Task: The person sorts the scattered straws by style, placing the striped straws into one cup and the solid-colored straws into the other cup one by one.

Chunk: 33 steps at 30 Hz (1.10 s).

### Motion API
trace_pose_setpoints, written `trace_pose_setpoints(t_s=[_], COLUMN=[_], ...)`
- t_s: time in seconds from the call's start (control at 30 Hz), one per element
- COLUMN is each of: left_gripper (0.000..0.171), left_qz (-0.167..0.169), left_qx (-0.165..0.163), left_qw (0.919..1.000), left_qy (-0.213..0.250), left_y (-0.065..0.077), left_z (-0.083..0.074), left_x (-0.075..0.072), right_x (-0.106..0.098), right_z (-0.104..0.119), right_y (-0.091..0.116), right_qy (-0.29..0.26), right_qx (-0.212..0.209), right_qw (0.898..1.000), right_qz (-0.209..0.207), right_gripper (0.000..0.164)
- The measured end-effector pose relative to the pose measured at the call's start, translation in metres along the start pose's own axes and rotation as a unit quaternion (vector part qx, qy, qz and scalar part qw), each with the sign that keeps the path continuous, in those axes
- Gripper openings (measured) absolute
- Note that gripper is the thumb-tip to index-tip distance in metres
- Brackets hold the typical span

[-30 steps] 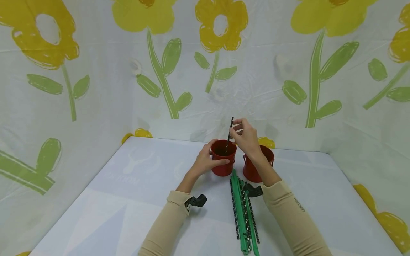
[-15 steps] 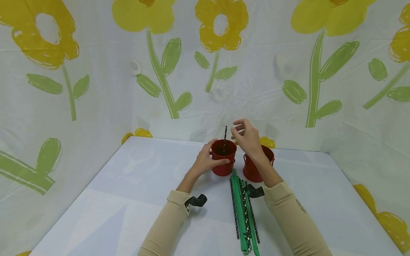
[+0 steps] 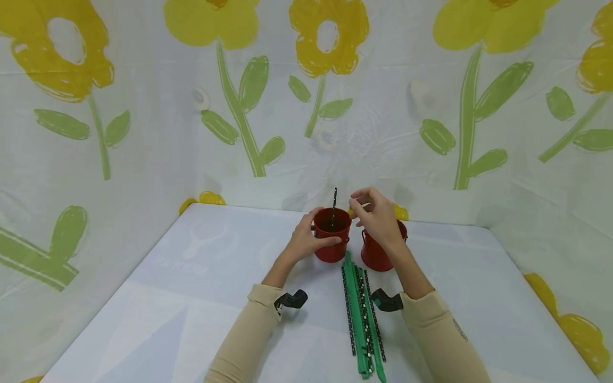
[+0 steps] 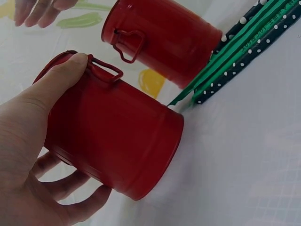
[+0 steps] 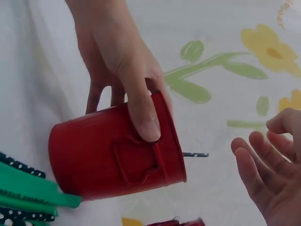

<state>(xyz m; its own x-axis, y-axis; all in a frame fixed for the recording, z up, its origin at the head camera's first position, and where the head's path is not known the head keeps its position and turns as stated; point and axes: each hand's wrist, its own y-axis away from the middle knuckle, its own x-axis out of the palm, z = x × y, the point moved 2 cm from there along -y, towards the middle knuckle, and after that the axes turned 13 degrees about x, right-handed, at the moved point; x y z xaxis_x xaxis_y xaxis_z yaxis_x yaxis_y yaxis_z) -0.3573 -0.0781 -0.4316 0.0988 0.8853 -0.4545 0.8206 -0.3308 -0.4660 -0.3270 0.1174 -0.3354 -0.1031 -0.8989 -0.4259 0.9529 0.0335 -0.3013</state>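
A red metal bucket (image 3: 332, 244) with small side handles stands on the table. My left hand (image 3: 306, 239) grips it, thumb on the near side below the rim and fingers round the far side, as the left wrist view shows. Upright in this bucket is a black straw (image 3: 334, 199) with white dots, its top end sticking out above the rim. My right hand (image 3: 375, 213) hovers just right of the straw with relaxed, bent fingers and nothing between them. In the right wrist view, a gap shows between the right fingers and the straw (image 5: 195, 154).
A second red bucket (image 3: 375, 255) stands to the right, partly behind the right hand and wrist. In front of the buckets lies a bundle of green wrapped sticks (image 3: 355, 314) and black dotted straws (image 3: 348, 314). A flower-printed sheet (image 3: 373, 133) rises behind the table.
One second ago my right hand held the black straw over the bucket. It has let go, the straw now stands inside, and the hand has moved slightly right and down. The left hand stays.
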Motion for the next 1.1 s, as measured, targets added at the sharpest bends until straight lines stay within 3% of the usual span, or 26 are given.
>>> trace_pose_setpoints(t_s=[0.53, 0.87, 1.1], left_gripper=[0.091, 0.093, 0.092], left_qz=[0.002, 0.001, -0.003], left_qx=[-0.009, -0.010, -0.011], left_qw=[0.9999, 0.9998, 0.9998], left_qy=[0.013, 0.014, 0.015], left_y=[0.000, 0.002, 0.001], left_z=[0.000, 0.000, 0.001], left_x=[-0.001, 0.000, 0.000], right_x=[-0.014, -0.015, -0.013], right_z=[-0.009, -0.024, -0.038], right_y=[0.040, 0.063, 0.068], right_qy=[0.094, 0.157, 0.174], right_qx=[-0.009, 0.022, 0.084], right_qw=[0.995, 0.984, 0.972], right_qz=[0.043, 0.083, 0.136], right_gripper=[0.020, 0.019, 0.026])
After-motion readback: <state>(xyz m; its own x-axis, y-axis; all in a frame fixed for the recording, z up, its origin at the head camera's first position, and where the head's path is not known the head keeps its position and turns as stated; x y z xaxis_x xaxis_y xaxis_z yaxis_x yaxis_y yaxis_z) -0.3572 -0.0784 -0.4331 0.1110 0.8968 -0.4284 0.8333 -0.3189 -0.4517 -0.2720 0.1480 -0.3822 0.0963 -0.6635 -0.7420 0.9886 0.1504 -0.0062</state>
